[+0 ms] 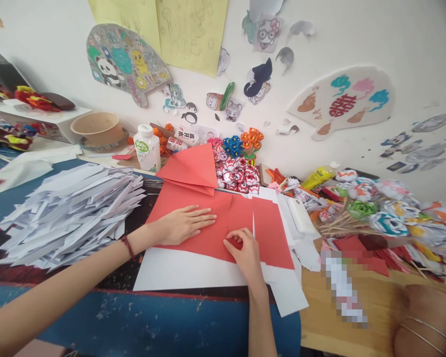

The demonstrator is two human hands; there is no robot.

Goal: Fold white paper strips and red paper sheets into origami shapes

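A sheet of red paper (pixel 200 201) lies on white sheets (pixel 163 272) on the blue-edged table. My left hand (pixel 182 225) rests flat on the red paper, its fingers stretched out. Thumb and index finger of my right hand (pixel 245 250) meet in a pinch at the paper, near a crease or edge running up its middle. Beside that hand, on the right, is a separate red strip (pixel 273 233). A folded red piece (pixel 193 168) sits on the far edge of the sheet.
Folded white paper strips (pixel 78 213) are heaped at left. Behind stand a white bottle (pixel 147 148) and paper flowers (pixel 240 173). More flowers on sticks (pixel 388 218) and a yellow bottle (pixel 319 176) lie right. Another person's blurred arm (pixel 427 317) is at lower right.
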